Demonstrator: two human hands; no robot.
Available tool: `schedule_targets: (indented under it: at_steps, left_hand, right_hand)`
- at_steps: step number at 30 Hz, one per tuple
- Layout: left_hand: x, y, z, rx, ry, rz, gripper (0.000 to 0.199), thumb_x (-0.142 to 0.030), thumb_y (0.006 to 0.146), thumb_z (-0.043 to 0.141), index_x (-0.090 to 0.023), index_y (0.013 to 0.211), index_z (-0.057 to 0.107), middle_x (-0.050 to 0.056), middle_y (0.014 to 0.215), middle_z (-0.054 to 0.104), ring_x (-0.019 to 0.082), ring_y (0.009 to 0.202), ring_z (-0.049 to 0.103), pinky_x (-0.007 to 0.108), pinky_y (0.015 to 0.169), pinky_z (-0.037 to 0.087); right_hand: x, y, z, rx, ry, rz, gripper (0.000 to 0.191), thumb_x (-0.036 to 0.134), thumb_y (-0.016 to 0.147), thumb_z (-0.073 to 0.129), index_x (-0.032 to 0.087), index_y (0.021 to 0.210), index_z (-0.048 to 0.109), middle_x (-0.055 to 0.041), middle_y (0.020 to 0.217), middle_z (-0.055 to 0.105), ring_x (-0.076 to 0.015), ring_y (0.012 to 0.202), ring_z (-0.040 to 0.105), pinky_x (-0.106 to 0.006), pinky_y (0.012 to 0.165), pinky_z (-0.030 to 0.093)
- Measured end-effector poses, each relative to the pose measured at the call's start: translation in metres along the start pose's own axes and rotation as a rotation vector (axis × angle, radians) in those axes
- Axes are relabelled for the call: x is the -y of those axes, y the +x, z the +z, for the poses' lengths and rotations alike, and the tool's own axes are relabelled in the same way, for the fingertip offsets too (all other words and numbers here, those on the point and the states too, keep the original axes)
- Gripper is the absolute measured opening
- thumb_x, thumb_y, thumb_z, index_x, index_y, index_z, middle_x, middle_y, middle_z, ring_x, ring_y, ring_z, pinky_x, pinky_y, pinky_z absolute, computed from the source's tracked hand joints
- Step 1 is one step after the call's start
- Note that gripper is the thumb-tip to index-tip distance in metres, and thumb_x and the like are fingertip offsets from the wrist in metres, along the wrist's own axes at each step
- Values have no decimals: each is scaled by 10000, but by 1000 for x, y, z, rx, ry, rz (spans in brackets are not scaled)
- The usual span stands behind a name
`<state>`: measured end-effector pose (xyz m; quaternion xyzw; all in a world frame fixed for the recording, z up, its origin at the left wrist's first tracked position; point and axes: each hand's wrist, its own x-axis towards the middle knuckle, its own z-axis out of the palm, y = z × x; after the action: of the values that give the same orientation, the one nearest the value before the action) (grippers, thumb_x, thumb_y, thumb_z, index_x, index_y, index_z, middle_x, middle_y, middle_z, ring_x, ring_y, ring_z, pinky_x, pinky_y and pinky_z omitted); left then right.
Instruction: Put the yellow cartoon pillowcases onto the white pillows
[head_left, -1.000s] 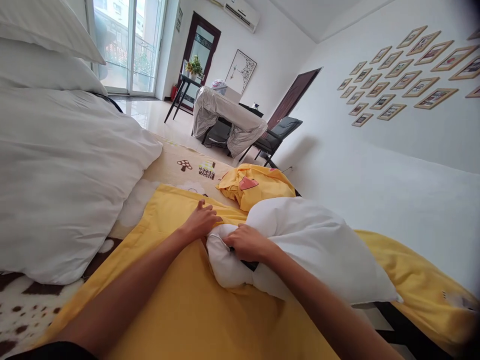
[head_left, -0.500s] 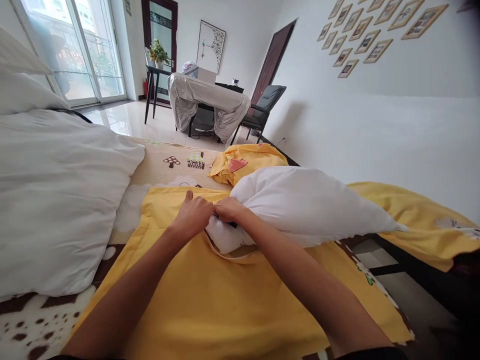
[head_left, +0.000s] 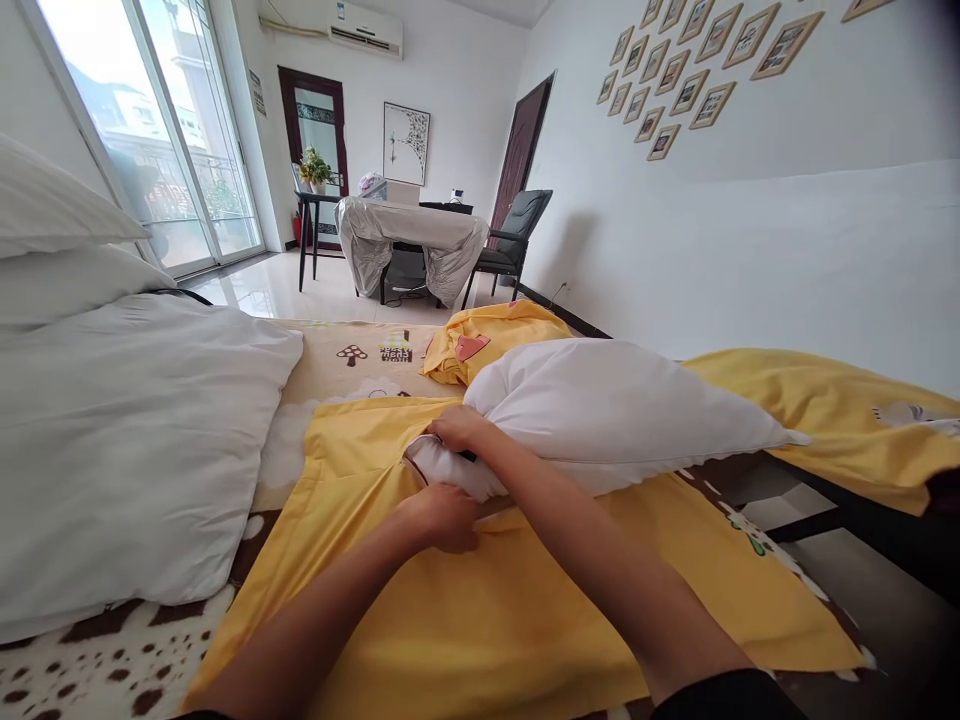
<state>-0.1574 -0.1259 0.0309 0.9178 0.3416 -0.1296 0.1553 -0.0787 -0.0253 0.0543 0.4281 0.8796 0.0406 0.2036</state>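
A yellow pillowcase point(head_left: 450, 610) lies flat in front of me, with a slit opening near its middle. A white pillow point(head_left: 600, 410) rests on it, its left corner tucked into the slit. My right hand point(head_left: 459, 428) is closed on the pillow's corner and the edge of the yellow cloth. Lower down, my left hand point(head_left: 444, 515) is at the near edge of the opening, fingers bent against the cloth and partly hidden; whether it grips the edge is unclear.
White pillows point(head_left: 135, 450) are piled at the left on a patterned blanket point(head_left: 360, 375). Crumpled yellow cloth point(head_left: 502, 335) lies beyond the pillow, another yellow cloth point(head_left: 825, 410) at right. A covered table point(head_left: 412, 225) and a black chair point(head_left: 517, 235) stand farther back.
My left hand has moved from beside my right hand down and to the right, to the near edge of the opening. My right hand remains at the pillow corner. The view has tilted up.
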Motion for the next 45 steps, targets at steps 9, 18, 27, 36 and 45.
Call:
schedule_targets:
  at_steps: [9,18,27,36,45]
  left_hand:
    - [10,-38,-29,-171,17,27,266,-372,807,536,-133,817,652,128,907,687,272,884,617,426,924,374]
    - [61,-62,-51,-355,-96,44,138,-192,777,456,-180,704,572,6,759,659,146,712,551,334,870,343]
    - [78,-83,-54,-435,-135,-44,241,-191,770,430,-167,530,436,-20,592,554,124,591,445,345,845,327]
    - [78,-76,-59,-522,-205,-41,435,-335,846,445,-178,487,257,-25,450,325,147,627,360,326,844,335]
    - [113,-72,-54,-582,-220,-17,341,-285,834,434,-152,525,489,9,773,612,141,803,496,355,908,259]
  right_hand:
    - [-11,-4,-23,99,60,-25,522,131,789,492,268,1287,566,-81,1146,664,-243,972,629,-297,727,474]
    - [-27,-31,-63,228,158,-112,541,18,660,467,181,1141,654,-51,1065,679,-165,842,592,-208,622,404]
    - [-27,-23,-84,221,312,-172,340,53,707,474,142,979,656,-26,928,670,-131,803,557,-182,678,411]
    - [-32,-11,-83,215,422,-284,217,56,701,483,144,849,614,13,767,589,-112,723,497,-171,653,381]
    - [-24,-33,-65,172,400,-406,230,65,762,493,141,937,622,2,802,601,-108,709,488,-188,649,348]
